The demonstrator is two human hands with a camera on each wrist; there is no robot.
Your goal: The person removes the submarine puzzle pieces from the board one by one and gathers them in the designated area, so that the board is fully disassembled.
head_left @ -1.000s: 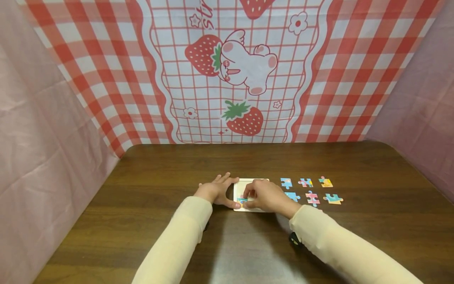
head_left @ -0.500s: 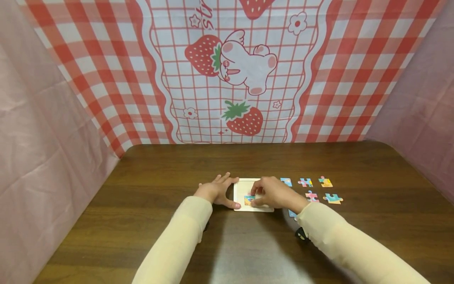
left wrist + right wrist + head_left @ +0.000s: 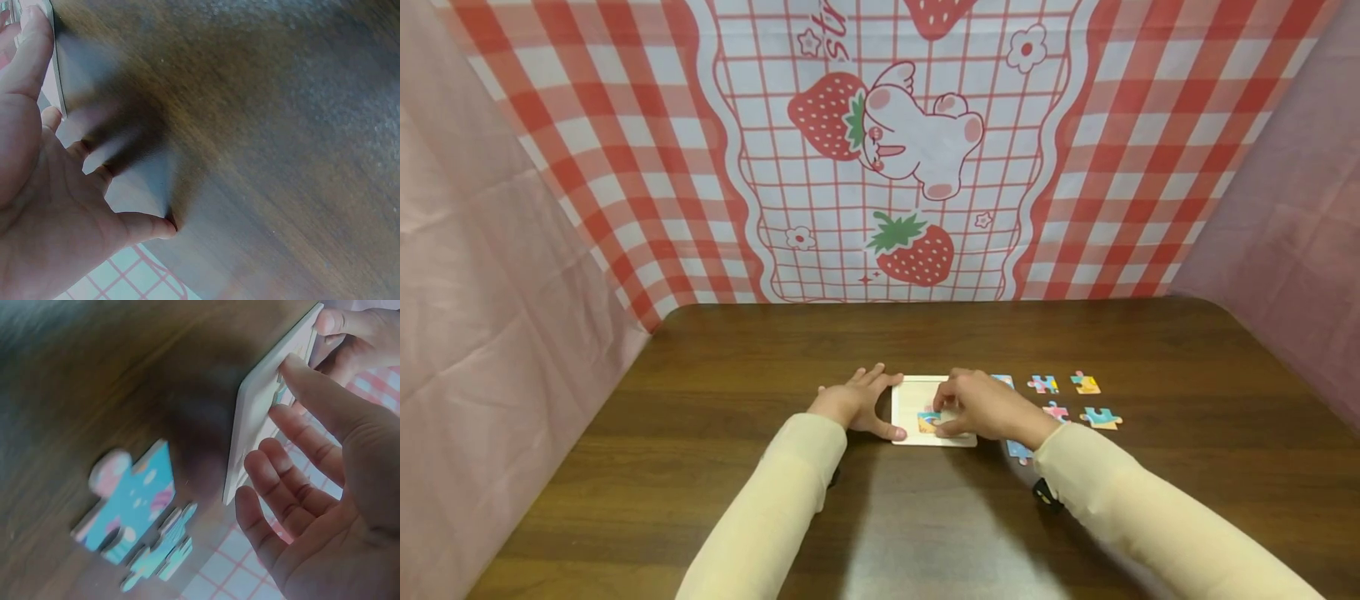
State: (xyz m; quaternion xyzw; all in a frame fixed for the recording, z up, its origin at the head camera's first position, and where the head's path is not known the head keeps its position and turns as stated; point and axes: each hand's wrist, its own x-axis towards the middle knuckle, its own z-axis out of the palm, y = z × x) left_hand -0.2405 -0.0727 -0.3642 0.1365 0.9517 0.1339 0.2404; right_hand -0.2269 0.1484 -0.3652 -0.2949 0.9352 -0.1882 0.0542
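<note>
A small pale wooden puzzle tray [image 3: 913, 397] lies flat on the table. Against its left edge rests my left hand [image 3: 852, 406], fingers spread, with the thumb on the near left corner and a fingertip at the far left corner. My right hand [image 3: 987, 405] is over the tray's right half. Between its thumb and index finger it pinches a puzzle piece [image 3: 927, 422] in blue and orange, low in the tray near the front rim. In the right wrist view the thumb covers most of that piece, and the other fingers are loosely bent.
Loose puzzle pieces lie right of the tray, among them a pink-and-blue one [image 3: 1042, 384], a yellow one [image 3: 1086, 384] and a teal one [image 3: 1101, 417]. A blue piece [image 3: 140, 500] near the right wrist is partly hidden in the head view. A checked cloth [image 3: 925, 242] hangs behind the table.
My right hand has slid the puzzle piece rightward from the tray's near left corner toward the middle of the front side. The left hand has stayed in place.
</note>
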